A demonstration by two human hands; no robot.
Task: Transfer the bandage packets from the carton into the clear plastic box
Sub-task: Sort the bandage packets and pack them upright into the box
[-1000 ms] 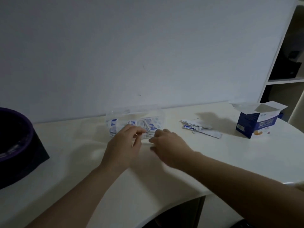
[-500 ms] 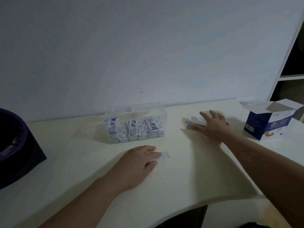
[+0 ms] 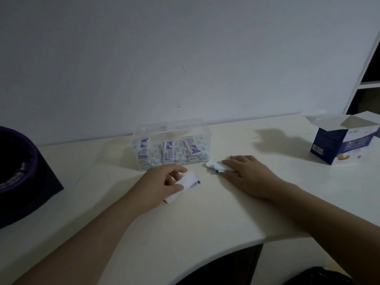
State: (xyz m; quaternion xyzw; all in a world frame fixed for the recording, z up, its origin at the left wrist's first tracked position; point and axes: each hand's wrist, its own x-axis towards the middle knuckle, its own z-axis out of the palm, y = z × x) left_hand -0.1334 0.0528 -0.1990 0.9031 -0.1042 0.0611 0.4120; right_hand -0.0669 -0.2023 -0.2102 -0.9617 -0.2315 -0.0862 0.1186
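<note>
Left hand (image 3: 162,183) pinching one packet (image 3: 188,182) between thumb and curled fingers, just in front of box (image 3: 164,125); cannot tell whether packet is touching table (image 3: 205,219). Right hand (image 3: 246,174) lying flat, fingers straight and close together, pressing on loose packets (image 3: 214,166) near box's right front corner. Box standing near wall, stored packets (image 3: 168,153) standing upright in rows inside. Carton (image 3: 339,145) sitting well to right, flaps open, contents hidden. Dark tub (image 3: 14,161) sitting far left.
</note>
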